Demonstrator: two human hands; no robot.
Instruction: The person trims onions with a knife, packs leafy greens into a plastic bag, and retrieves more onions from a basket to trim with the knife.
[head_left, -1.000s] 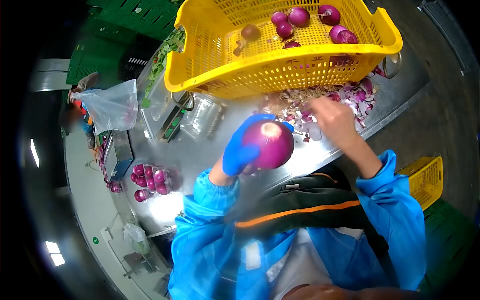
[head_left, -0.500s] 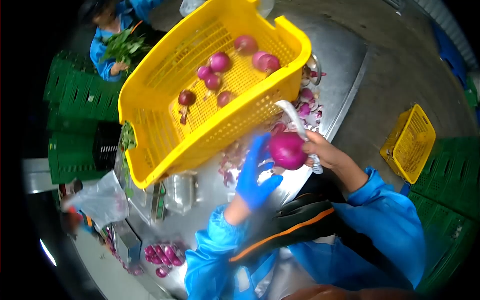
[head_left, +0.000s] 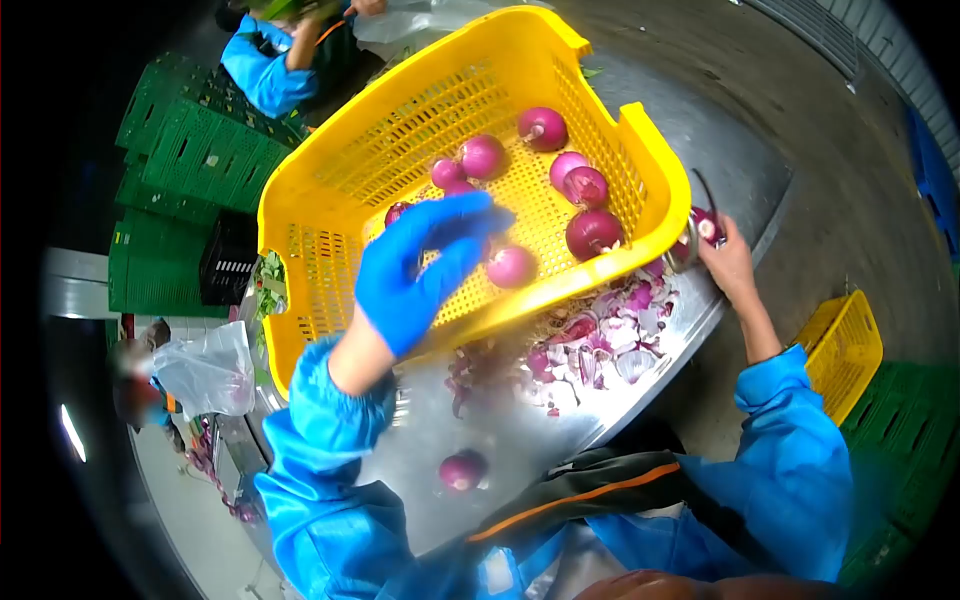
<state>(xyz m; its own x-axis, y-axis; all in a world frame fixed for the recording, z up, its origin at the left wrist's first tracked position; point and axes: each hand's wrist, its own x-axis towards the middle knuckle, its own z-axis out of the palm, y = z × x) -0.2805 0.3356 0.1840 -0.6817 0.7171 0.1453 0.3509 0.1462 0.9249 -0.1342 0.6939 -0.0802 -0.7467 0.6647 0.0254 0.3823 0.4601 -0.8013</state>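
Yellow basket (head_left: pixel 655 160) fills the space under and beyond the gloved fingers; its near wall stands between them and the heap of onion skins (head_left: pixel 600 350) on the metal table (head_left: pixel 530 430)

Left hand (head_left: pixel 405 285), blue glove, over the basket: fingers bent forward, thumb apart from them; pale onion (head_left: pixel 511 266) just off the thumb tip, contact unclear

Right hand (head_left: pixel 730 262), bare, outside the basket's right end: fingers bent at a purple-and-white thing (head_left: pixel 708 228) with a dark curved piece above; cannot tell how firmly they pinch it

Left fingertips blurred, cover part of the basket floor; co-worker (head_left: pixel 268 65) well beyond them, cut off at the top

Count: nine onions at least in basket; one onion (head_left: pixel 463 470) on table, below the gloved wrist; one small yellow crate (head_left: pixel 840 360), below right fingers
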